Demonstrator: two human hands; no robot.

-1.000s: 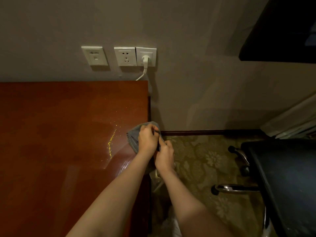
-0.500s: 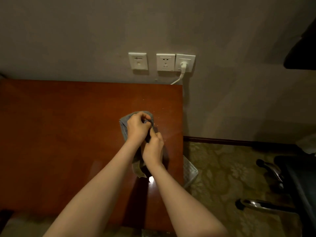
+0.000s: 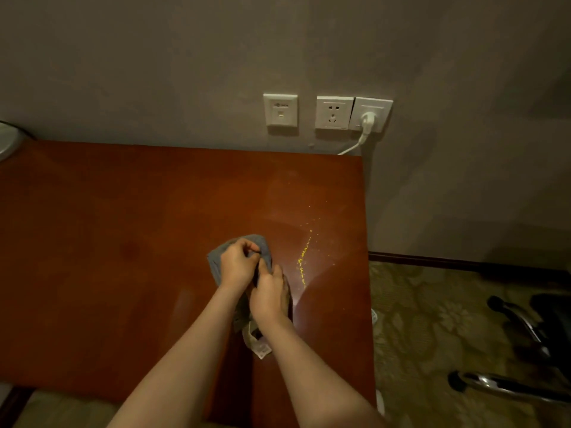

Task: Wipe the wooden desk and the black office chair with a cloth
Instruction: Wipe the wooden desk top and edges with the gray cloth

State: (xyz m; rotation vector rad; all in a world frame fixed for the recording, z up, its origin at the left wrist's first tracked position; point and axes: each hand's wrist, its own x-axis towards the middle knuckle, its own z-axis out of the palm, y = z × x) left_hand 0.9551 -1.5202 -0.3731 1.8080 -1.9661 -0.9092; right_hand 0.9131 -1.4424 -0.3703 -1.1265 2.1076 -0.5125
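Note:
The wooden desk is reddish brown and fills the left and middle of the view. A grey cloth is bunched above its right half, with a white tag hanging below. My left hand grips the top of the cloth with curled fingers. My right hand holds the cloth just below and to the right, touching the left hand. A line of yellow specks lies on the desk right of the hands. The black office chair shows at the right edge, with only its chrome base legs and part of the seat visible.
The grey wall carries three white wall plates, one with a white plug and cable. Patterned carpet lies right of the desk. A pale round object sits at the desk's far left corner.
The view has swung left, so the desk fills more of the frame and the chair has slid to the right edge. Both hands, still on the cloth, now sit over the desk rather than at its right edge.

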